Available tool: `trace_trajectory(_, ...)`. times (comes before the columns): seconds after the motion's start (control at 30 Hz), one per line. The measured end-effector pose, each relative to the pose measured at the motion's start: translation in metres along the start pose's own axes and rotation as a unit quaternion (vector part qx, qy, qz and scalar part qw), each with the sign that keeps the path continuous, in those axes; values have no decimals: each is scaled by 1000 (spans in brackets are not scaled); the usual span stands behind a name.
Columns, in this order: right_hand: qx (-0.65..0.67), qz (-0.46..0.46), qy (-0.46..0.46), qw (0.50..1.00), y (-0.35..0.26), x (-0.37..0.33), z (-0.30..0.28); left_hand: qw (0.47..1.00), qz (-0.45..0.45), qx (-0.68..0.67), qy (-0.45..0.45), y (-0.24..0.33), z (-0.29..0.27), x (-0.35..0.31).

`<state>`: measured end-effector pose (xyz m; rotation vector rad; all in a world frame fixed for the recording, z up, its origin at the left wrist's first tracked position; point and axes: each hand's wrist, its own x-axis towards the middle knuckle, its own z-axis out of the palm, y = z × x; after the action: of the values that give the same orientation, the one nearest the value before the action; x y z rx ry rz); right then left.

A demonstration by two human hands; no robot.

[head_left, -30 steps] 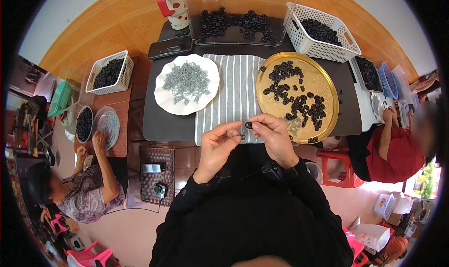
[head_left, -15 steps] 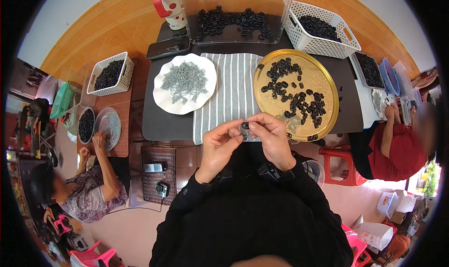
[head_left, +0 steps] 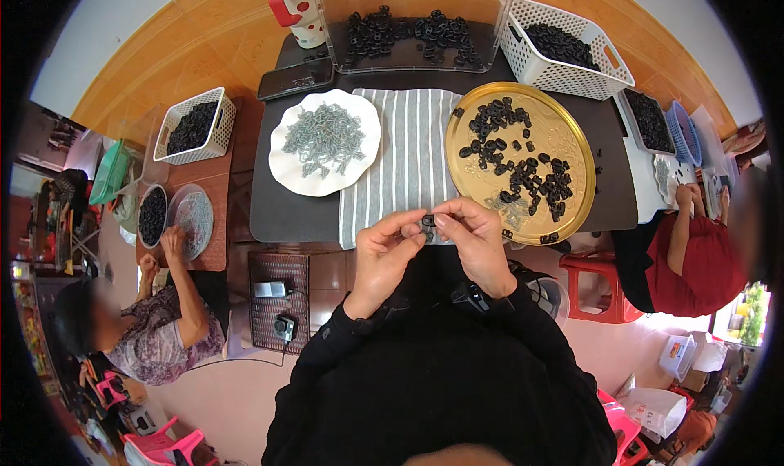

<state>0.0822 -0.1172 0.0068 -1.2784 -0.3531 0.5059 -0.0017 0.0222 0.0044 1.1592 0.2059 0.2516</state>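
Note:
My left hand (head_left: 384, 255) and my right hand (head_left: 475, 241) meet over the near edge of a grey-and-white striped cloth (head_left: 400, 139). Between their fingertips they pinch a small black plastic part (head_left: 428, 220). Something small and dark also shows by the left thumb tip, too small to name. Right of the cloth, a round gold tray (head_left: 576, 139) bears many loose black parts (head_left: 535, 180) and a little heap of small clear-grey pieces (head_left: 513, 213). To the left, a white scalloped plate (head_left: 282, 168) holds a pile of similar clear-grey pieces (head_left: 325, 138).
Behind the cloth stands a clear box (head_left: 408, 67) with black parts, beside a phone (head_left: 296, 80) and a dotted tumbler (head_left: 304, 13). A white basket (head_left: 563, 78) of black parts is at the back right. People sit at both sides; a red stool (head_left: 600, 286) stands right.
The whole view has shifted slightly. Both hands stay together on the black part, with only a slight change in the fingers.

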Motion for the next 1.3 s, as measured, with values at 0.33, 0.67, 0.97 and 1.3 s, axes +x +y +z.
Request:
trace_trajectory(0.33,-120,-82,1,989,-3,-2,3,1000,16,-5,9,-2,2,0)
trace_trajectory(0.67,-89,-83,-1,993,-4,-4,5,999,27,-5,20,-5,7,-1)
trace_trajectory(0.97,-152,-186,-17,971,-1,-3,2,998,54,-17,20,-9,9,-1)
trace_trajectory(1.3,-231,-263,-35,936,-14,-9,-1,996,79,-33,-23,-6,8,-2)
